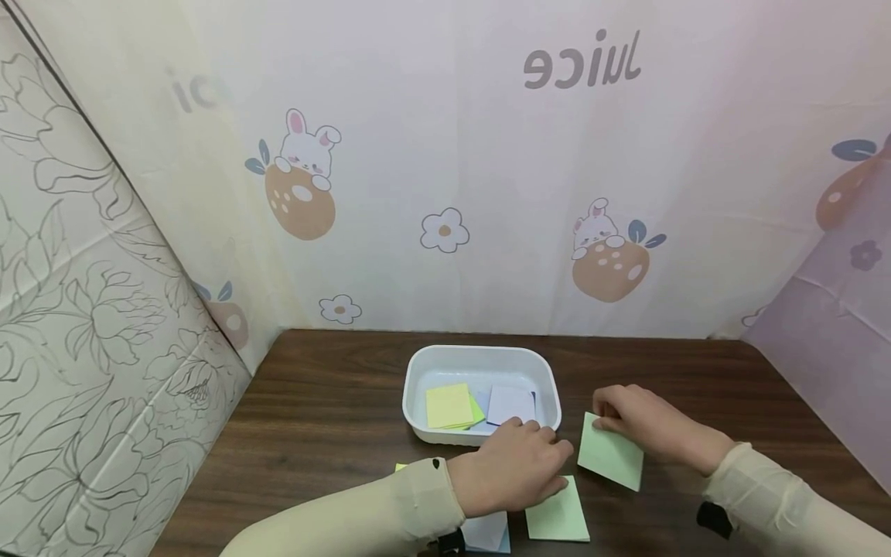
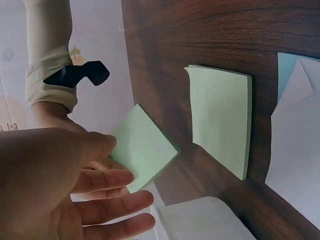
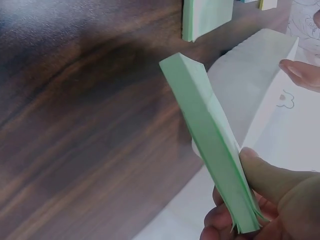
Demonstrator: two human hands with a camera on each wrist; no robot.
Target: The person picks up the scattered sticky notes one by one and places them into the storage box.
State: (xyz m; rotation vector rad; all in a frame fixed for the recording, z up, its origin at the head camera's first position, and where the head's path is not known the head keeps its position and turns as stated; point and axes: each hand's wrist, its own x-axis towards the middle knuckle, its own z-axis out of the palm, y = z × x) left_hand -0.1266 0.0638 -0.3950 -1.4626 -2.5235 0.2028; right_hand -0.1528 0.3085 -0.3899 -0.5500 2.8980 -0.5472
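Note:
My right hand [image 1: 654,425] pinches a thick pad of light green sticky notes [image 3: 210,130] at one end, with the thumb on one face and the fingers behind. The pad is tilted, to the right of the white tray [image 1: 452,371]. My left hand [image 1: 515,468] hovers by the tray's front edge, its fingers loosely bent and apart, holding nothing. Below it, a second light green pad [image 2: 220,115] lies on the table. Next to that is a pale lavender pad [image 1: 485,532] with a light blue one under it, partly covered by my left arm.
Inside the tray lie a yellow pad [image 1: 448,406] over a greener one, and a lavender pad [image 1: 511,404] over a dark blue edge. A yellow corner [image 1: 400,466] shows behind my left sleeve. The dark wood table [image 1: 334,402] ends at a printed curtain [image 1: 390,278].

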